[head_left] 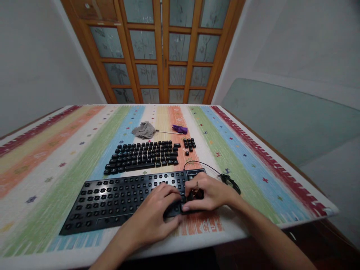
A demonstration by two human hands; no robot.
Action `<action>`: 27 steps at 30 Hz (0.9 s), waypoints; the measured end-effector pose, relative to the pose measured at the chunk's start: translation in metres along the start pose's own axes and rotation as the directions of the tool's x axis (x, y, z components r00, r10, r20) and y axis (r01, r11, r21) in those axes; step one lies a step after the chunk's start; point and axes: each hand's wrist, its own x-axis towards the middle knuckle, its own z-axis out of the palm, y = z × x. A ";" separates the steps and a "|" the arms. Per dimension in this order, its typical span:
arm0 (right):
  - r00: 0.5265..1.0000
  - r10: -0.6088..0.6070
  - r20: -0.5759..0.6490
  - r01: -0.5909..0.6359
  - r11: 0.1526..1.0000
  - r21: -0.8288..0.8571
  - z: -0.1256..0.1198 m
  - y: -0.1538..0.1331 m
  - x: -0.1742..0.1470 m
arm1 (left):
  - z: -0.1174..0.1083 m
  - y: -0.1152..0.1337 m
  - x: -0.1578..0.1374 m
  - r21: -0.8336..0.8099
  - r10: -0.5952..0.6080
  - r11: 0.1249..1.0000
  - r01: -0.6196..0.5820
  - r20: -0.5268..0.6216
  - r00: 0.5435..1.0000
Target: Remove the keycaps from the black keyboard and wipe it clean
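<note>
A black keyboard (118, 198) lies at the table's near edge, with most of its keycaps off and the switches bare. My left hand (154, 213) grips its front right part, the fingers curled over the top and the thumb at the front edge. Over the keyboard's right end, my right hand (208, 193) is closed, thumb and index finger pinching down near the keys. What sits between those fingers is small, dark and partly hidden. Loose black keycaps (143, 155) are laid out in rows behind the keyboard, and a smaller group of keycaps (189, 143) stands to their right.
A crumpled grey cloth (144, 130) and a purple bundle (180, 129) lie farther back, a thin rod between them. The keyboard's coiled black cable (230, 182) rests at the right. A striped tablecloth (62, 165) covers the table; wooden glass-paned doors (163, 60) stand beyond.
</note>
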 end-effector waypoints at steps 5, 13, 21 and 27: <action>0.997 -0.071 -0.021 0.071 0.997 -0.017 0.004 -0.002 0.002 | 0.032 -0.004 -0.006 -0.067 -0.036 0.997 0.026 -0.160 0.986; 0.992 -0.102 0.073 0.106 0.993 -0.057 0.012 0.000 0.002 | 0.036 -0.007 -0.008 -0.116 -0.047 0.993 0.025 -0.191 0.981; 0.990 0.095 0.106 -0.093 0.995 -0.028 0.002 -0.002 0.005 | 0.038 -0.009 -0.008 -0.092 -0.059 0.995 0.040 -0.210 0.976; 0.979 0.191 0.066 -0.193 0.981 0.015 0.008 0.005 0.011 | 0.034 -0.011 -0.008 -0.110 -0.064 0.993 0.043 -0.197 0.978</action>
